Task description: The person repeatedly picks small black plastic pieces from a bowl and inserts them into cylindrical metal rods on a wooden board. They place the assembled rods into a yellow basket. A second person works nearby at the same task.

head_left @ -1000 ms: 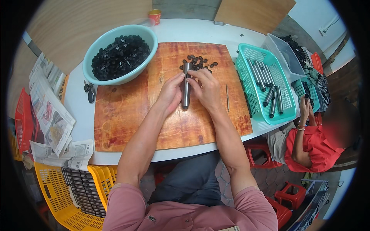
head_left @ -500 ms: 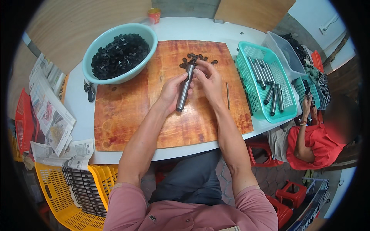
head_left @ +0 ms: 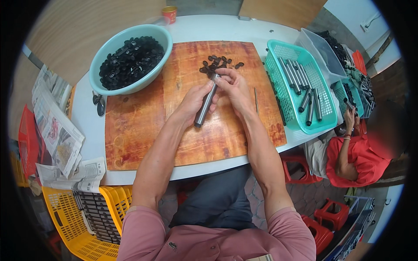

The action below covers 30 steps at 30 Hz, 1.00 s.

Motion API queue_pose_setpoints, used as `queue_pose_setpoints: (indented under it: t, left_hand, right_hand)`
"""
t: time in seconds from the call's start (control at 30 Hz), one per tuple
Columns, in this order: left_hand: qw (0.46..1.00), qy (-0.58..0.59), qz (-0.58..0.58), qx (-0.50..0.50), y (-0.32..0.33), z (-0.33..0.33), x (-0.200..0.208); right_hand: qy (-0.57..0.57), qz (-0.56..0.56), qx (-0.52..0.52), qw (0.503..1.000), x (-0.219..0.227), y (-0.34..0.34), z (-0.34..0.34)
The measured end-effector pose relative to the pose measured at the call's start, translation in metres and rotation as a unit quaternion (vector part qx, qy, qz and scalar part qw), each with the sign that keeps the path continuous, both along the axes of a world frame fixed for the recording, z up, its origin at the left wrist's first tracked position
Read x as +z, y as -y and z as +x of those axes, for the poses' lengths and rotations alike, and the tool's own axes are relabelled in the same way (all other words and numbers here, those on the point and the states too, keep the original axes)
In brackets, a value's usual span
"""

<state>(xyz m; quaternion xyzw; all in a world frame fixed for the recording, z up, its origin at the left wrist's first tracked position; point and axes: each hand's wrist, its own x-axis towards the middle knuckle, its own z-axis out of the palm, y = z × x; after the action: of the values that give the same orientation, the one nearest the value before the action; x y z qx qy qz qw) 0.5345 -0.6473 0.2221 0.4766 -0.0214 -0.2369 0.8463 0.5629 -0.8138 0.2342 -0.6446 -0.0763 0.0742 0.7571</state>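
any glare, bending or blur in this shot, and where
In the head view, a pale highlight runs along the metal tube; in the head view, the white table bows along its front edge and black fills the corners; in the head view, a soft blur covers the co-worker's head, while both hands look reasonably sharp.
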Motion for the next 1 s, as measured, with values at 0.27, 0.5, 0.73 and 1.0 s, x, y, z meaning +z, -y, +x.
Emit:
queue_pose_setpoints:
  t: [0.27,0.5,0.73,1.0]
  left_hand:
    - [0.995,0.058,0.076,0.017,0.001,0.000,0.010]
    - [0.990,0.083,0.110,0.031,0.004,-0.003,0.009]
    - [0.988,0.129,0.082,0.012,0.005,-0.005,0.008]
    - [0.955,0.224,0.190,0.035,0.003,-0.003,-0.001]
  right_hand:
    - [0.039,0.073,-0.015,0.996,-0.006,0.001,0.003]
    - [0.046,0.082,-0.020,0.995,-0.001,-0.001,0.001]
    - [0.067,0.119,-0.007,0.991,-0.003,0.003,0.002]
    - [0.117,0.090,0.031,0.989,-0.004,0.010,0.007]
